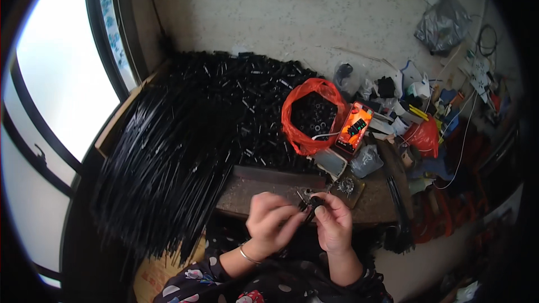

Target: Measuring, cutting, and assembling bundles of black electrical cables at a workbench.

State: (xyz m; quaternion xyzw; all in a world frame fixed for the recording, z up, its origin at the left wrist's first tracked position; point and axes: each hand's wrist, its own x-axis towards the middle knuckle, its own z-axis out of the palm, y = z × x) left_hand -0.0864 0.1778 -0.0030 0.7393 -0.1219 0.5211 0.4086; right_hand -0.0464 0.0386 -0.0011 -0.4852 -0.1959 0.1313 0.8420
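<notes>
My right hand (335,225) pinches a small black round part (317,201) between thumb and fingers, just over the front edge of the wooden table (236,193). My left hand (272,220) is held close against it from the left, its fingers drawn together. Its fingertips are at a tiny dark piece beside a short metal pin; what exactly they grip cannot be made out. Just beyond my right hand lies a small tray (349,189) of tiny metal pieces. A dark bar (278,176) lies across the table beyond my left hand.
Long thin black strips (163,163) spread over the left side, and a heap of short black parts (247,87) covers the back. A red plastic bag (287,113) of small black rings stands open beside a lit phone (355,128). More black strips (398,205) hang at the right edge.
</notes>
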